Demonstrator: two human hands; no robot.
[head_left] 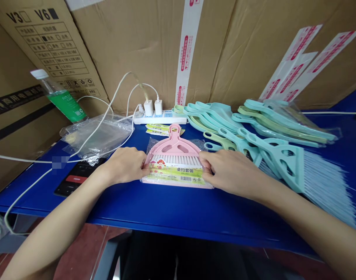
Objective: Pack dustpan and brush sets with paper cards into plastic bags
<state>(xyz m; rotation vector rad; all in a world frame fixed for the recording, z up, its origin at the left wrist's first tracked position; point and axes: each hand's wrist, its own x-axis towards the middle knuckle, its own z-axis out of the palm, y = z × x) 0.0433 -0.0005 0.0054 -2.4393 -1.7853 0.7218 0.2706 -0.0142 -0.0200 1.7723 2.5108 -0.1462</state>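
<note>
A pink dustpan and brush set (174, 149) in a clear plastic bag lies on the blue table, its handle pointing away from me. A printed label card (178, 173) shows across its front, below white bristles. My left hand (125, 165) pinches the bag's left edge, fingers closed. On the opposite side, my right hand (227, 171) grips the right edge, thumb in front and fingers curled. Just behind the set lie several yellow-green label cards (157, 130). Right of my right hand are loose turquoise and green brushes (285, 159) with pale bristles.
Turquoise and green dustpans (213, 116) are piled at the back right. A white power strip (169, 118) with chargers and cables stands by the cardboard boxes (142, 39). Clear plastic bags (99, 134), a green-labelled bottle (65, 103) and a black phone (75, 179) are at left.
</note>
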